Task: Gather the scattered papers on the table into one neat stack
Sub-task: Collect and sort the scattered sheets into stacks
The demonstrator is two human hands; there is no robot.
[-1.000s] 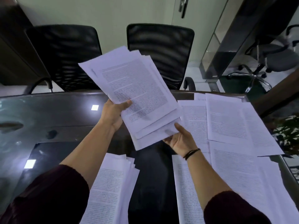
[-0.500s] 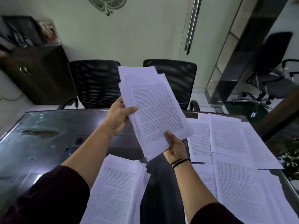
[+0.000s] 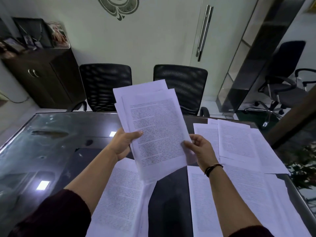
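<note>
I hold a bundle of printed sheets [image 3: 153, 127] upright above the dark glass table [image 3: 56, 139]. My left hand [image 3: 122, 145] grips its left edge, thumb across the front page. My right hand [image 3: 201, 150] pinches the right edge, a dark band on its wrist. The sheets in the bundle are still slightly offset at the top. A second loose pile of papers [image 3: 119, 199] lies on the table under my left forearm. Several single sheets [image 3: 239, 144] overlap on the right side of the table, reaching the near right corner.
Two black mesh chairs [image 3: 106, 86] stand behind the table's far edge. A dark wooden cabinet [image 3: 42, 79] with frames on top is at the back left. An office chair [image 3: 283, 86] and a plant [image 3: 304, 165] are off to the right.
The bundle has turned from a fanned, tilted spread to nearly upright and more squared. My right hand has shifted from the bottom edge to the right edge. The camera has tipped up.
</note>
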